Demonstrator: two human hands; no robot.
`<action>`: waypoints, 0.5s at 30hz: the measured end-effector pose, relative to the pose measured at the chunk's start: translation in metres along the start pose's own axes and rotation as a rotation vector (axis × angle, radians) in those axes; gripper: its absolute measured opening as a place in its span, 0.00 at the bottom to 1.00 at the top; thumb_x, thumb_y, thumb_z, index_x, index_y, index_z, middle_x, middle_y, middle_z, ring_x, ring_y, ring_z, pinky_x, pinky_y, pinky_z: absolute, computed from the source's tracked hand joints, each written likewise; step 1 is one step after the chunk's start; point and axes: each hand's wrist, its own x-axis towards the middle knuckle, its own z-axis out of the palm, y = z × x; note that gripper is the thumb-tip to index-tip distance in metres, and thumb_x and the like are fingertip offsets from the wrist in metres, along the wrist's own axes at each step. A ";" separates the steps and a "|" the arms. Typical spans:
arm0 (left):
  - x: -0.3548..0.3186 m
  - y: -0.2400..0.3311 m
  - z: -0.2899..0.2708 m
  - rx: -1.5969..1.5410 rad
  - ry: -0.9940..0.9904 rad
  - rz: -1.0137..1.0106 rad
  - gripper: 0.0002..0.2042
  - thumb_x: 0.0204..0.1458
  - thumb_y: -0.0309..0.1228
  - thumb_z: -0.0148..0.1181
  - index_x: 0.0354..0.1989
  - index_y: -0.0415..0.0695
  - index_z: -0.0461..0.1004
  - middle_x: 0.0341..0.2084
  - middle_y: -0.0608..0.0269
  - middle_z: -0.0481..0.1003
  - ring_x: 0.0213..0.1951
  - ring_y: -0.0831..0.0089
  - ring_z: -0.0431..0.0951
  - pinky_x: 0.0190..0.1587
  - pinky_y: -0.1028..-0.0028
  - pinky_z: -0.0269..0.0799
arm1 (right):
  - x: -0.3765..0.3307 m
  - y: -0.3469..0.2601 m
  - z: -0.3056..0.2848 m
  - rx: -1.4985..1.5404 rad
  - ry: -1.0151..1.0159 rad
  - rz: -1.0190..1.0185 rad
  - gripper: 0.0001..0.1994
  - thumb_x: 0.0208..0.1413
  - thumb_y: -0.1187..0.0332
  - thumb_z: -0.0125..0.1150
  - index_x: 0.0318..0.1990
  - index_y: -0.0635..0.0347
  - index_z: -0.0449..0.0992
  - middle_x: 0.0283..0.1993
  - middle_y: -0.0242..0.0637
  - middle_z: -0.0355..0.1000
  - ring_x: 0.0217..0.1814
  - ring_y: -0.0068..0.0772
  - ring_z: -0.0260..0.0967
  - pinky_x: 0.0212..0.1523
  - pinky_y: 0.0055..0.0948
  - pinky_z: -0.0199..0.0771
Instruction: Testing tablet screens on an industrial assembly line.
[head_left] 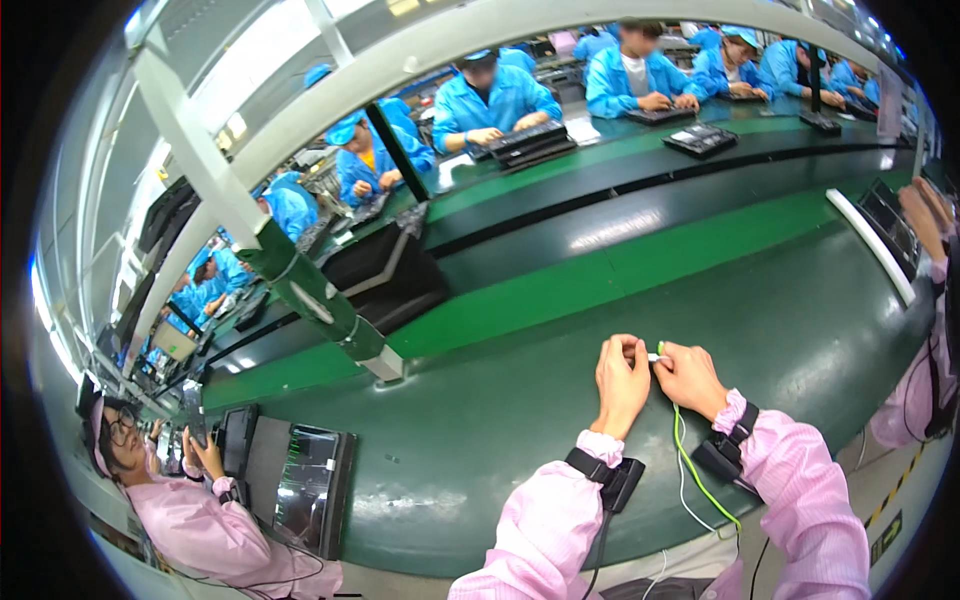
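green wire [690,455] pinched at its upper end between both hands, just above the dark green bench [520,420], trailing down past the right wrist and off the near edge beside a thinner white wire [683,490]. left hand [622,380] curled, fingertips closed on a tiny white connector [657,357] at the wire's tip. right hand [688,378] clenched round the wire just behind that tip, thumb and forefinger meeting the left's. black wrist straps [605,475] on both pink sleeves.

likely trouble: connector too small to see clearly, so easily slipped from the grip and lost against the bench; too hard a tug could pull wire from connector; slack loop hanging over the edge could snag on the right wrist strap or tangle with the white wire. further off to the left, dark screen panel [310,490] in front of a neighbour in pink, well apart from the hands; across the belt, workers in blue coats at their own trays.
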 end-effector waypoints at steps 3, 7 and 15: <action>0.003 0.030 -0.011 0.164 -0.106 0.325 0.07 0.49 0.27 0.56 0.34 0.38 0.70 0.32 0.52 0.71 0.36 0.59 0.73 0.38 0.66 0.68 | 0.001 0.007 0.004 0.015 0.002 -0.020 0.08 0.44 0.66 0.54 0.22 0.61 0.69 0.17 0.50 0.66 0.23 0.58 0.66 0.26 0.47 0.66; 0.000 0.084 -0.030 0.185 -0.271 0.632 0.09 0.47 0.26 0.57 0.36 0.36 0.71 0.33 0.54 0.71 0.39 0.58 0.71 0.42 0.66 0.64 | -0.001 0.012 0.005 0.173 0.104 -0.275 0.09 0.43 0.63 0.58 0.27 0.58 0.73 0.23 0.47 0.71 0.28 0.55 0.69 0.27 0.43 0.69; -0.009 0.136 -0.053 0.152 -0.208 0.773 0.09 0.43 0.24 0.60 0.34 0.37 0.72 0.31 0.56 0.71 0.37 0.60 0.72 0.42 0.66 0.65 | -0.007 -0.009 -0.012 0.303 0.057 -0.186 0.11 0.45 0.57 0.55 0.28 0.54 0.72 0.23 0.39 0.69 0.27 0.47 0.68 0.25 0.39 0.66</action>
